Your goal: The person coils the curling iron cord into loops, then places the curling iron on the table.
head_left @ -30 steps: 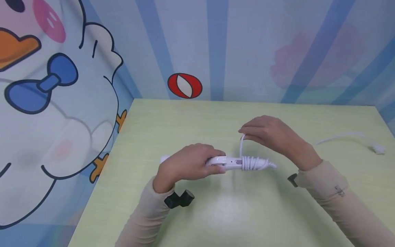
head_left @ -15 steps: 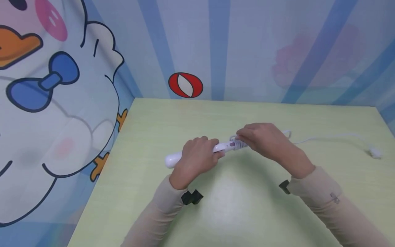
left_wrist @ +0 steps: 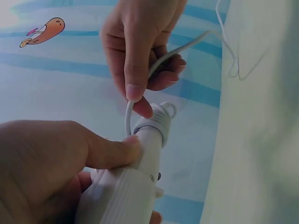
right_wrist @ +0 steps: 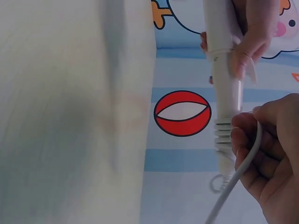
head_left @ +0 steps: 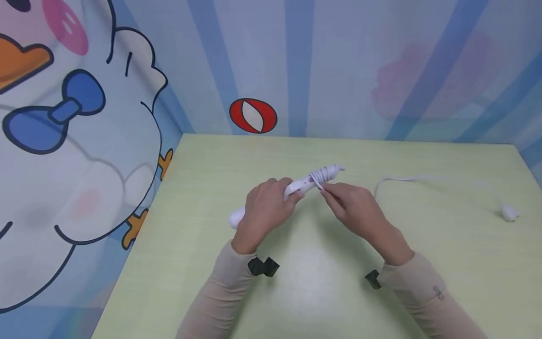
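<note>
My left hand [head_left: 264, 207] grips the middle of a white wand-shaped appliance [head_left: 296, 187], held above the pale green table [head_left: 305, 282] with its far end tilted up. Several turns of its white cord [head_left: 323, 175] are wound around that far end. My right hand [head_left: 353, 207] pinches the cord just below the coils; in the left wrist view the right hand [left_wrist: 138, 51] holds the cord [left_wrist: 128, 116] beside the appliance [left_wrist: 135, 182]. In the right wrist view the cord [right_wrist: 243, 168] runs through my right hand's fingers [right_wrist: 273, 149], next to the coils [right_wrist: 223, 133]. The loose cord [head_left: 406, 180] trails right to a plug [head_left: 508, 212].
Patterned walls enclose the table at the back and left, with a red and white oval [head_left: 253, 116] on the back wall and a cartoon duck [head_left: 76, 141] on the left one. Black wrist-camera mounts [head_left: 262, 266] sit on both sleeves.
The appliance has risen and tilted, its wrapped end now pointing up and away. My right hand came down from above the cord to below the coils, and the loose cord drew in leftwards.
</note>
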The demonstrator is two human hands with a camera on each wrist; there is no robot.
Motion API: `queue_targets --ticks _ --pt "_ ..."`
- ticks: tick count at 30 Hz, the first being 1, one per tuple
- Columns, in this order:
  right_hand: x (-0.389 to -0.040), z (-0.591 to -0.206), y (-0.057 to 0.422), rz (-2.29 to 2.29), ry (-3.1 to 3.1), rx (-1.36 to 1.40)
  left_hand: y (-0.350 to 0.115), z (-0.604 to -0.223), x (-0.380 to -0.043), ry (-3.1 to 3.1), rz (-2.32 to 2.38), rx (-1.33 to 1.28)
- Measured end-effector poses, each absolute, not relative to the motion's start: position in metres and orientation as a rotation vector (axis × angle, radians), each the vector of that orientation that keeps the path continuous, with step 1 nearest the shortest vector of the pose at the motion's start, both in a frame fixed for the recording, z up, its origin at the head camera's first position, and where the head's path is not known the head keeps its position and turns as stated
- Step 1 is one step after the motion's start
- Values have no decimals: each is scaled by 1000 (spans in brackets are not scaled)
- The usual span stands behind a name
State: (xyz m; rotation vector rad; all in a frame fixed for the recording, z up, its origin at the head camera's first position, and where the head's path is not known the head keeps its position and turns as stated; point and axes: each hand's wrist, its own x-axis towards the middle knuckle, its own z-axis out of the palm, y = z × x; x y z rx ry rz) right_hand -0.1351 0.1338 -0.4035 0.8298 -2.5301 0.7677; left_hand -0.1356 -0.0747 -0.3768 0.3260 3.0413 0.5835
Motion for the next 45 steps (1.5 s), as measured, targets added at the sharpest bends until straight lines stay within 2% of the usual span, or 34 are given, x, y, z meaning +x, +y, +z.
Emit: queue_targets --ticks 6,21,32,42,45 --pt "-134 -416 132 938 -2474 788 -79 -376 -134 2941 806 308" --pt "-148 -427 140 1205 -2273 892 -91 -362 -130 2632 1223 405" --pt "-150 -417 156 875 -2333 966 -97 -351 -129 2464 1179 729" --pt "-159 -402 168 888 -2205 1315 -104 -342 -128 2304 992 1052" --pt "-163 -403 174 881 -2248 1301 -101 -339 -124 2280 906 1117"
